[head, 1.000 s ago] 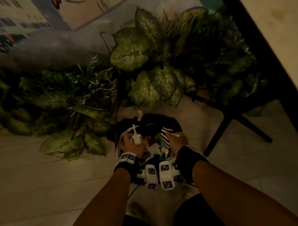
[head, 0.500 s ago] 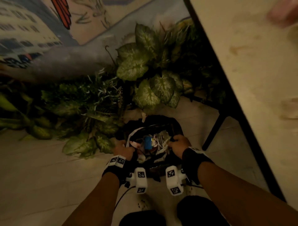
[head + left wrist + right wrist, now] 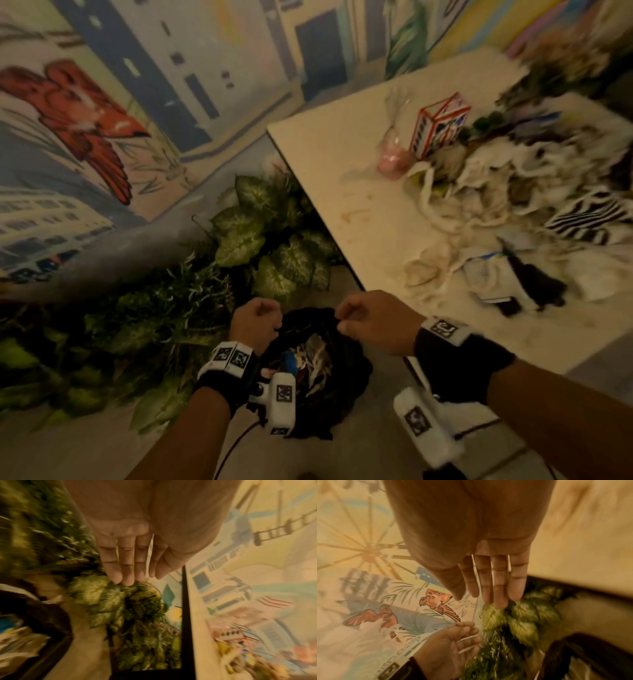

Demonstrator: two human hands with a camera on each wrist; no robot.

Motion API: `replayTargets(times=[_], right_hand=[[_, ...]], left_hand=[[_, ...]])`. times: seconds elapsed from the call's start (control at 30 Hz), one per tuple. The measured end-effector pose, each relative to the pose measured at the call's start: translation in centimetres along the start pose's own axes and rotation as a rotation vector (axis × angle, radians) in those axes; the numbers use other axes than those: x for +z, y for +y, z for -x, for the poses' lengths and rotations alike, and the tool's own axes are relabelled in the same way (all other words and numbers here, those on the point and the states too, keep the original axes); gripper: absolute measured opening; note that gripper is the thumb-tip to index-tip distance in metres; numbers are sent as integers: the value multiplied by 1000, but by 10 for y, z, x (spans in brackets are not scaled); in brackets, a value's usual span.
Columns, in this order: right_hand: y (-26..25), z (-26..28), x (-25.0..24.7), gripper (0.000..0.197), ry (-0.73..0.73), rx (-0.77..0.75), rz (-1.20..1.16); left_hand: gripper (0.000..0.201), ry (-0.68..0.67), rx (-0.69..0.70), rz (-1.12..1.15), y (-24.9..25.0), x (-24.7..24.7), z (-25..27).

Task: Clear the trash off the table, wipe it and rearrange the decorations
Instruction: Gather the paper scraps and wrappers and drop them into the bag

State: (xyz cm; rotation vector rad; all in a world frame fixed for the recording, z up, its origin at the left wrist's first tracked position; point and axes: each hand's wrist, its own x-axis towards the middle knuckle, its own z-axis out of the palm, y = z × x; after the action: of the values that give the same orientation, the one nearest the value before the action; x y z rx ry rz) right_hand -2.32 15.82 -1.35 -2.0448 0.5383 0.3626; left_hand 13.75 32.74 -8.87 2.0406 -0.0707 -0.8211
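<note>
Right now your left hand (image 3: 255,323) and right hand (image 3: 371,320) hang side by side over the mouth of the black trash bag (image 3: 352,380), which sits on the floor directly beneath your fingertips. In the wrist views the left fingers (image 3: 126,566) and the right fingers (image 3: 500,582) lie loose and nearly straight, held together, with nothing between them. From the head view the knuckles look bent over the bag's near rim, and you cannot tell whether your right fingertips touch that rim.

Inside the bag, below your fingers, lie crumpled pale wrappers and something blue. Beyond your right fingers and up from them stands the table (image 3: 329,164), with a heap of crumpled white trash (image 3: 479,192) on it and a black-and-white striped piece (image 3: 589,219) at the heap's far side. A red-edged box (image 3: 436,125) and a pink tied bundle (image 3: 394,157) stand just beside the heap. Ahead of your left fingers are the leafy plants (image 3: 260,240) on the floor, and past them the painted wall (image 3: 85,113).
</note>
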Motion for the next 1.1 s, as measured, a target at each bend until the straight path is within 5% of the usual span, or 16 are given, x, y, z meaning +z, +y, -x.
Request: replayTargets(times=[0.2, 0.43, 0.73, 0.87, 1.1], right_hand=[[65, 50, -131, 10, 86, 26, 201], [140, 62, -224, 22, 74, 126, 419], [180, 72, -246, 61, -37, 234, 545], [193, 74, -237, 77, -7, 254, 549], [203, 82, -256, 67, 208, 209, 745]], left_hand=[[8, -38, 224, -103, 83, 69, 22], [17, -20, 264, -242, 126, 172, 35], [94, -168, 229, -832, 139, 244, 40], [107, -178, 145, -975, 139, 262, 48], [120, -124, 77, -907, 151, 302, 65]])
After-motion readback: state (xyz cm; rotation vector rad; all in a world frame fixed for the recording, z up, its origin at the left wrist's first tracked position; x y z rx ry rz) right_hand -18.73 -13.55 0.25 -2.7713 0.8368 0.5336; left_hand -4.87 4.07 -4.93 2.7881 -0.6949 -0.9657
